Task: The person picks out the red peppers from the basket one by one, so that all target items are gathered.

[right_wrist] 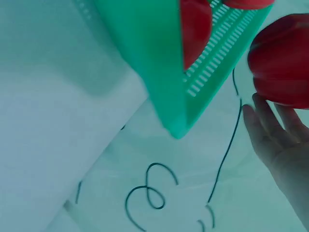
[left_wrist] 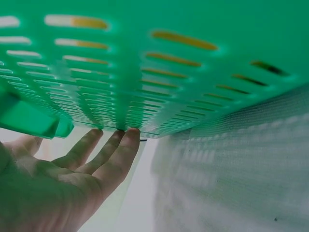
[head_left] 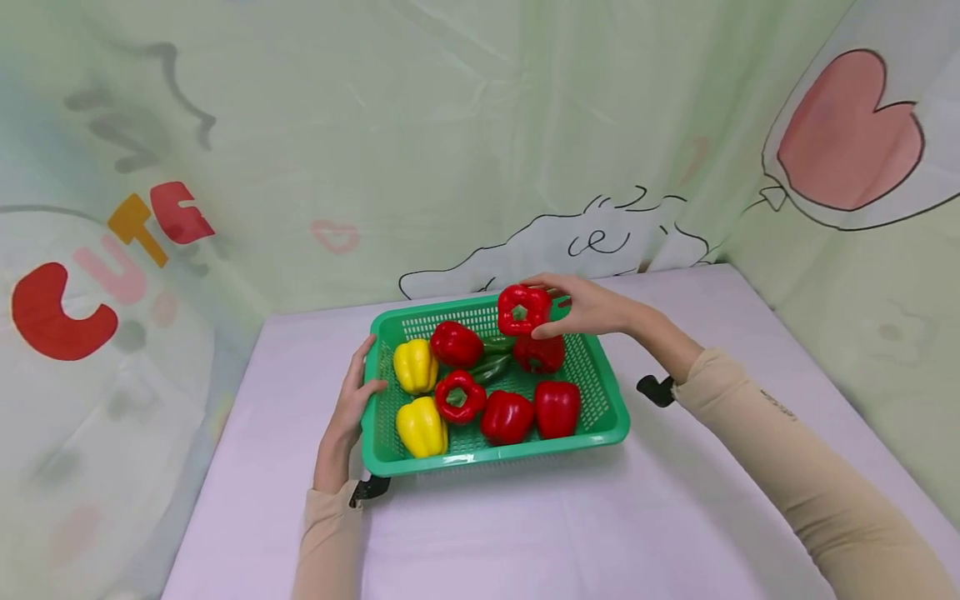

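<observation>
A green plastic basket stands on the table with bell peppers in it. My left hand grips its left side, thumb over the rim and fingertips against the slotted outer wall. Above the basket's back right part, my right hand holds a red bell pepper between thumb and fingers, its stem side facing the head camera. Inside lie two yellow bell peppers, several red bell peppers, and dark green elongated vegetables, partly hidden among the peppers.
A pale lilac cloth covers the table. Behind it hangs a light green curtain with printed drawings, close to the table's back edge. A black wrist device sits by the right sleeve, another by the left.
</observation>
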